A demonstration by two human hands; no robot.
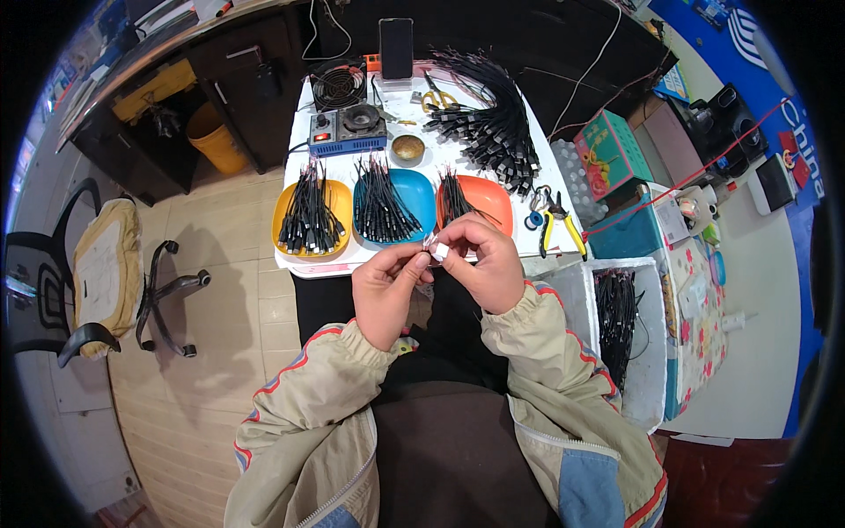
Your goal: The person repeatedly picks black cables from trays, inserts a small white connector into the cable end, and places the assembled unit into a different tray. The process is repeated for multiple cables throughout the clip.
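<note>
Pinching a small white piece (441, 252) between thumb and fingertips of the right hand (484, 268), on the near side of the blue tray (422, 189) and a little to its right. Holding the left hand (385, 290) narrow as well, thumb set against fingertips, with contents too small and hidden to tell. Wearing a beige jacket (317, 374) with red-edged sleeves. Facing a white counter (526, 242) under the blue tray, and looking down on bundled black cables (383, 207) inside that tray. Seeing similar bundles in a yellow tray (341, 198) just left of the blue tray and in an orange tray (495, 202) just right of it. Looking past the blue tray at a round tin (407, 148) close beyond, a blue device (348, 143) with a red switch beyond and to the left, and a dark phone (396, 48) standing upright well beyond. Taking in a large heap of cables (488, 132) beyond and right of the blue tray, yellow-handled pliers (561, 231) well to its right, and a white box (651, 348) of black cables farther right and nearer.
</note>
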